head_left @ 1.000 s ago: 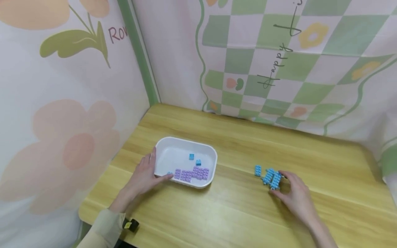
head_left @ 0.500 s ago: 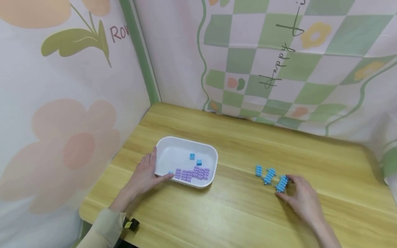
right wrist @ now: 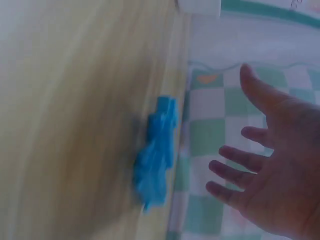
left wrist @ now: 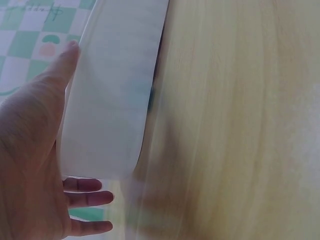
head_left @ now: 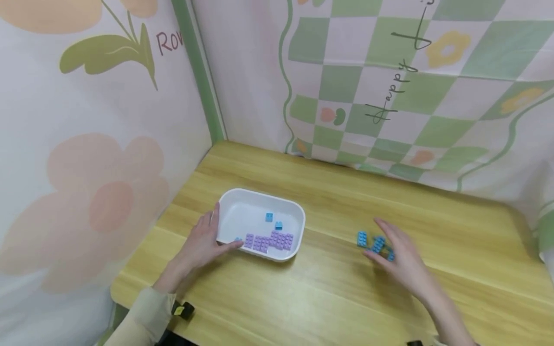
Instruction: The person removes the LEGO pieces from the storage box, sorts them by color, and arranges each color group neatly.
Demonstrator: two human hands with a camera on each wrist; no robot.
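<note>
In the head view, my left hand [head_left: 196,242] holds the left end of a white tray [head_left: 240,211], its thumb over the front rim and its fingers round the end. Purple toy bricks [head_left: 281,240] lie along the tray's front side, with a few small blue bricks [head_left: 269,217] beside them. Over to the right, my right hand [head_left: 407,264] hovers with thumb and fingers spread above blue toy bricks on the table. One studded blue brick [head_left: 361,239] lies left of a blue brick cluster [head_left: 378,244]; the hand partly hides another piece. The right wrist view shows a gap between the hand and the blue bricks [right wrist: 157,155].
The wooden table [head_left: 329,288] meets a checkered curtain [head_left: 355,91] at the back and a flower-printed wall covering [head_left: 104,202] on the left. A black strap device [head_left: 183,311] is at the left wrist.
My right hand has set a blue brick cluster down to the right, let it go, and moved left over the other blue bricks. The left hand has stayed on the tray.
</note>
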